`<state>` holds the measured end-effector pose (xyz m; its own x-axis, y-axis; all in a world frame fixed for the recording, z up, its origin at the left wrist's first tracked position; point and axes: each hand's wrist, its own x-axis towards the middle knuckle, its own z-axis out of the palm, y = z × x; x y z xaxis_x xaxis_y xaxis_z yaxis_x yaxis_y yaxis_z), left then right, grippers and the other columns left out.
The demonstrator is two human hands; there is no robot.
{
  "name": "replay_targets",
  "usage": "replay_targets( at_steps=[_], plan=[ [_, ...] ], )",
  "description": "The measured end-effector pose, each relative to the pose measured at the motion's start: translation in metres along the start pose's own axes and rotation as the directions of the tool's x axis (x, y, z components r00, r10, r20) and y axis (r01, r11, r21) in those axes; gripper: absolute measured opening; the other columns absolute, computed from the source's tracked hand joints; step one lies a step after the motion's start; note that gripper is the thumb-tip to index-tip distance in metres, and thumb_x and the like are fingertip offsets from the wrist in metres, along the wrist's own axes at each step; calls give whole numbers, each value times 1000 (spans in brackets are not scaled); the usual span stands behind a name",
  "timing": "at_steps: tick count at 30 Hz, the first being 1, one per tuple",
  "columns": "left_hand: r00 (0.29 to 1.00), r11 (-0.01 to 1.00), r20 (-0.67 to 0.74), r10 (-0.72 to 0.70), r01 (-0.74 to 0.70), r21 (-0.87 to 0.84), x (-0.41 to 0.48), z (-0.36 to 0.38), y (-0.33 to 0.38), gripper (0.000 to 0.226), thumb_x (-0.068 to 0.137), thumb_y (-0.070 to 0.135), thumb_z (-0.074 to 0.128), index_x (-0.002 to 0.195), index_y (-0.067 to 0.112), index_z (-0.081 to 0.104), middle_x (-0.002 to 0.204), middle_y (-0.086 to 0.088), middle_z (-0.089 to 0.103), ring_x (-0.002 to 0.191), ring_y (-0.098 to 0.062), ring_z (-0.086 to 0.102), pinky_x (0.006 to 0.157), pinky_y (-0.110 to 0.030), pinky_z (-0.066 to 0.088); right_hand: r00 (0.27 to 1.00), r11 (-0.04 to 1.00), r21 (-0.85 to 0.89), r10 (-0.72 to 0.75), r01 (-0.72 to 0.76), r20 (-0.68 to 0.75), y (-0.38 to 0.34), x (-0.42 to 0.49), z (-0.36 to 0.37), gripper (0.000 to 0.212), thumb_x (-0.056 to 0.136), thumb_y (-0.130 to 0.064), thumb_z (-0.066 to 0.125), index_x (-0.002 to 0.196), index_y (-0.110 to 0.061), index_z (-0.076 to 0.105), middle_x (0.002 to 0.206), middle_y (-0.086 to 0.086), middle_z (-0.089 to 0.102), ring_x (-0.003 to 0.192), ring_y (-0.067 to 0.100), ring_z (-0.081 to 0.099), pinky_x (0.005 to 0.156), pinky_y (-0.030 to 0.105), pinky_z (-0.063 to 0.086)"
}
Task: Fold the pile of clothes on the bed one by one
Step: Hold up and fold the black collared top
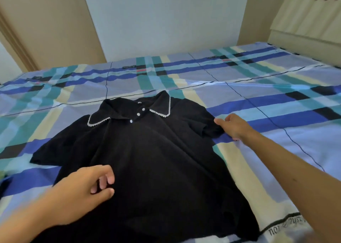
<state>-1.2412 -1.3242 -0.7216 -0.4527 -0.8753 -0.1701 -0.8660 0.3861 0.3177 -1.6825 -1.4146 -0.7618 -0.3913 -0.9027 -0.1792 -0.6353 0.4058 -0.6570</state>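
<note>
A black short-sleeved polo shirt [156, 159] with a white-trimmed collar and white buttons lies spread front-up on the bed, collar away from me. My right hand [233, 126] pinches the edge of the shirt's right sleeve. Over the shirt's lower left side hovers my left hand [86, 191], blurred, its fingers loosely curled and holding nothing. No other clothes from the pile are plainly in view.
The bed is covered by a plaid sheet [276, 98] in blue, teal, cream and black. A white wall [166, 21] rises behind the bed, a beige curtain [46, 26] hangs at the left, and a cream cabinet [310, 15] stands at the right.
</note>
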Motion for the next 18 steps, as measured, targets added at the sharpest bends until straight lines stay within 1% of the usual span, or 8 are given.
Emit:
replay_targets(
  at_steps=[2,4,6,9,12,14,16,18],
  plan=[
    [997,996,-54,59,-62,-62,23,3,20,15,84,47,66,96,40,59,107,24,57,93,-5,58,74,-21,49,999,999,19,32,-31,-39,0,15,12,51,89,-60,60,108,-13,55,103,13,60,102,34,57,89,44,45],
    [993,986,-78,88,-98,-138,53,6,44,8,88,35,70,92,35,63,108,25,56,94,1,57,75,-16,46,999,1000,-29,5,-6,-50,-7,23,19,68,88,-49,68,135,-7,44,132,16,56,122,38,53,98,47,46],
    [989,973,-109,105,-125,-197,91,10,67,5,90,29,69,91,32,65,102,25,56,87,6,56,73,-13,44,1000,1000,-9,-19,18,-18,-13,32,21,56,84,-25,75,129,-6,48,128,17,58,116,37,56,96,46,49],
    [980,952,-155,124,-161,-259,162,10,102,4,92,28,64,90,31,66,96,15,61,89,2,58,74,-15,41,1000,971,239,-21,25,-18,-8,54,10,44,78,-2,68,120,-9,55,117,14,58,104,30,59,77,33,50],
    [973,951,-198,118,-168,-260,222,3,135,10,97,26,56,98,23,66,100,10,62,94,-4,58,74,-10,40,991,880,470,-10,73,-135,-6,74,-9,41,80,2,66,116,-16,57,112,8,55,86,18,56,66,27,45],
    [968,953,-218,123,-176,-246,258,6,157,13,99,26,54,103,19,65,101,7,63,90,-8,58,77,-17,40,969,816,565,28,120,-245,-5,88,-24,43,82,2,68,118,-17,55,104,3,54,77,10,54,61,24,44],
    [976,960,-172,137,-173,-220,284,17,173,14,98,27,55,107,19,63,103,4,64,86,-10,57,78,-24,41,939,730,662,81,171,-333,-2,102,-30,45,84,3,68,119,-19,50,105,5,58,76,12,55,62,24,46],
    [985,971,-79,151,-163,-174,300,36,180,13,97,26,58,107,20,62,102,-3,64,83,-15,58,78,-28,43,941,687,711,121,150,-315,2,110,-26,48,87,-2,68,126,-19,44,105,6,61,84,19,59,68,26,48]
  ],
)
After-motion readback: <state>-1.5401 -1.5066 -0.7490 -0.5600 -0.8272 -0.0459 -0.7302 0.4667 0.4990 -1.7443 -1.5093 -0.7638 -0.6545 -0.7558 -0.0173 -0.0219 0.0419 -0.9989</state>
